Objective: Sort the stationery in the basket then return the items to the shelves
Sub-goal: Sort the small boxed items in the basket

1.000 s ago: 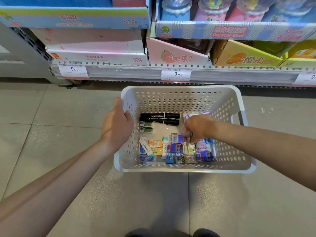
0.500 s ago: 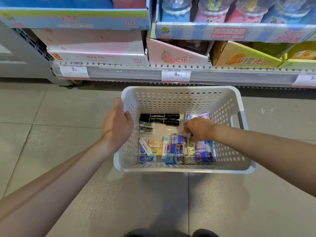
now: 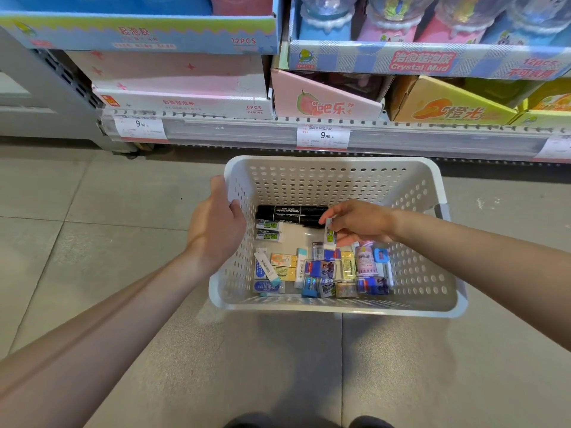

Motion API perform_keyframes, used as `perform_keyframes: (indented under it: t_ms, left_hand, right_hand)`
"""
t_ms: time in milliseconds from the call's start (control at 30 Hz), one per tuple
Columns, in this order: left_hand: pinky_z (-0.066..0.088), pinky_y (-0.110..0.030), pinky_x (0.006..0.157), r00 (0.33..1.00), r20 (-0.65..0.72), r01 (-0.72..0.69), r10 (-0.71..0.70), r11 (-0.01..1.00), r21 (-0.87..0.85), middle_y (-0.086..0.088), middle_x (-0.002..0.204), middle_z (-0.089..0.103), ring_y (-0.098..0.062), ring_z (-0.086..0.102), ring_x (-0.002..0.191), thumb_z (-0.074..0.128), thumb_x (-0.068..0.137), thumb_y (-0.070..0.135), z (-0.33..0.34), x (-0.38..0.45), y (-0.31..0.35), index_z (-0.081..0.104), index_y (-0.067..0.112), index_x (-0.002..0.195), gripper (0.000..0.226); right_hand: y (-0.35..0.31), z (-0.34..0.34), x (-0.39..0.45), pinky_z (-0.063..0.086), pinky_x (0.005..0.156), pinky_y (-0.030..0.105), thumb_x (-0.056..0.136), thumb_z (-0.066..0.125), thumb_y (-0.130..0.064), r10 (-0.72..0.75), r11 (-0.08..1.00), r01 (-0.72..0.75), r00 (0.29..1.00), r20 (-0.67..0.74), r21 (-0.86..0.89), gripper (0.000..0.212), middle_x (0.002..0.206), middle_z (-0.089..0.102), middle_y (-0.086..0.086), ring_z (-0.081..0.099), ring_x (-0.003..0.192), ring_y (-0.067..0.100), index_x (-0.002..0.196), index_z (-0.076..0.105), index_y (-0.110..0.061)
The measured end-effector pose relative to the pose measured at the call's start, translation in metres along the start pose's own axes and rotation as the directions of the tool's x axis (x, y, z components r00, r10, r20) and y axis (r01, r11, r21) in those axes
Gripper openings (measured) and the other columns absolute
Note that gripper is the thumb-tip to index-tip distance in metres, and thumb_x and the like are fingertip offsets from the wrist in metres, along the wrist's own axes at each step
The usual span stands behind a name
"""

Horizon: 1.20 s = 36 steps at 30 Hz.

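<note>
A white perforated basket (image 3: 327, 177) stands on the floor below the shelf. My left hand (image 3: 216, 220) grips its left rim. My right hand (image 3: 358, 222) is inside the basket and pinches a small white eraser with a green label (image 3: 329, 232), lifted a little above the pile. On the basket floor lie two black markers (image 3: 290, 213) at the back, two matching green-label erasers (image 3: 268, 230) at the left, and several mixed small erasers and packets (image 3: 321, 270) along the front. A pink tube (image 3: 366, 261) lies at the right of the pile.
The shelf edge (image 3: 401, 137) with 9.90 price tags runs just behind the basket. Boxed toys and slime cartons (image 3: 327, 97) fill the shelves above. Grey floor tiles (image 3: 92, 211) spread to the left and in front. My shoes show at the bottom edge.
My right hand has lifted out of the pile and now shows a green-label eraser pinched in its fingers. My left hand has stayed on the basket rim.
</note>
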<state>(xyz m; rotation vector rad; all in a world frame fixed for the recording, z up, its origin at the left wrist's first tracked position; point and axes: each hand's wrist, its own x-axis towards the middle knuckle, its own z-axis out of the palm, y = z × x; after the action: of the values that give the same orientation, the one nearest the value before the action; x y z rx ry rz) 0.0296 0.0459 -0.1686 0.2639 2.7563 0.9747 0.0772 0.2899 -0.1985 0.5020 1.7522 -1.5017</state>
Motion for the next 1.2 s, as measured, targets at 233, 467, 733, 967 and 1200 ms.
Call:
perform_keyframes:
  t_ms: [233, 467, 733, 967, 1200]
  left_hand:
    - [0.031, -0.029, 0.044, 1.0, 0.001, 0.01, -0.01, 1.0, -0.006, -0.003, 0.06, 0.042, -0.019, 0.04, 0.047, 0.038, 0.099, 0.01, -0.001, 0.0, 0.0, 0.035, 0.007, 0.112, 0.013]
    - [0.032, -0.031, 0.046, 1.0, 0.001, 0.006, -0.006, 1.0, -0.009, -0.003, 0.06, 0.042, -0.019, 0.04, 0.048, 0.038, 0.099, 0.01, 0.0, 0.0, -0.001, 0.036, 0.007, 0.112, 0.013]
    - [0.03, -0.032, 0.045, 1.0, -0.01, -0.012, 0.012, 1.0, 0.006, -0.004, 0.058, 0.041, -0.019, 0.039, 0.047, 0.038, 0.099, 0.009, -0.001, -0.001, 0.0, 0.036, 0.006, 0.114, 0.016]
    - [0.029, -0.031, 0.045, 1.0, -0.006, -0.016, 0.016, 1.0, 0.008, -0.002, 0.059, 0.04, -0.017, 0.039, 0.048, 0.039, 0.098, 0.009, -0.001, -0.001, -0.001, 0.036, 0.008, 0.117, 0.019]
    - [0.029, -0.03, 0.047, 1.0, -0.014, -0.013, 0.014, 1.0, 0.02, -0.002, 0.058, 0.04, -0.02, 0.039, 0.047, 0.039, 0.098, 0.009, 0.0, 0.001, -0.002, 0.036, 0.006, 0.113, 0.015]
  right_hand:
    - [-0.004, 0.008, 0.011, 0.052, 0.055, 0.02, 0.098, 0.04, -0.005, 0.007, 1.0, -0.004, 0.994, -0.113, 0.023, 0.025, 0.094, 0.053, 0.011, 0.05, 0.067, 0.011, 0.11, 0.059, -0.013]
    - [-0.009, 0.029, 0.024, 0.058, 0.053, 0.021, 0.099, 0.043, -0.005, 0.053, 0.99, -0.041, 0.995, -0.09, 0.135, 0.042, 0.134, 0.042, 0.012, 0.053, 0.078, 0.014, 0.14, 0.037, -0.015]
    - [-0.022, 0.05, 0.046, 0.055, 0.057, 0.02, 0.09, 0.06, -0.007, -0.048, 0.996, 0.031, 0.979, -0.2, -0.09, 0.029, 0.085, 0.051, 0.002, 0.054, 0.072, 0.012, 0.118, 0.053, 0.0]
    - [-0.027, 0.07, 0.068, 0.048, 0.082, 0.025, 0.085, 0.066, -0.01, -0.349, 0.844, 0.212, 0.915, -0.204, -0.493, 0.031, 0.1, 0.063, 0.008, 0.055, 0.088, 0.015, 0.116, 0.062, -0.006]
    - [-0.022, 0.085, 0.08, 0.053, 0.085, 0.037, 0.087, 0.066, -0.019, -0.407, 0.813, 0.164, 0.847, -0.343, -0.559, 0.019, 0.1, 0.069, 0.007, 0.063, 0.092, 0.021, 0.104, 0.066, -0.012]
